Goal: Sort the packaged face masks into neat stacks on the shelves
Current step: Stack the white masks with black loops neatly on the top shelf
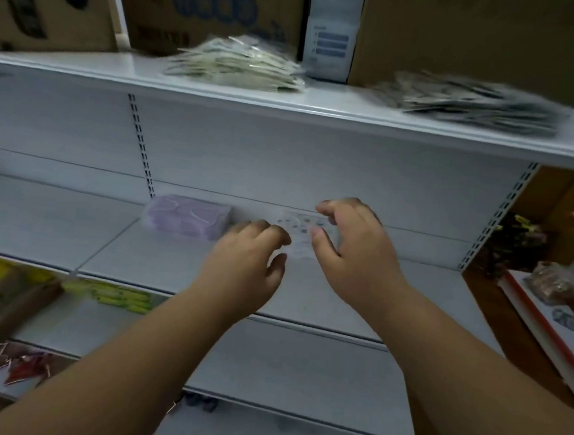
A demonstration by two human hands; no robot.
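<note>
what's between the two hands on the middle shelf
In the head view, a clear packet of patterned face masks lies flat on the middle shelf between the left hand and right hand, both open around it.

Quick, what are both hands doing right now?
Left hand: open, fingers curled, holding nothing.
Right hand: open, fingers curled beside the clear patterned mask packet; contact cannot be told.

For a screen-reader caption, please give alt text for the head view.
Both hands, left hand and right hand, reach around a patterned mask packet on the middle shelf, beside a purple mask stack. Two more mask piles sit above.
</note>
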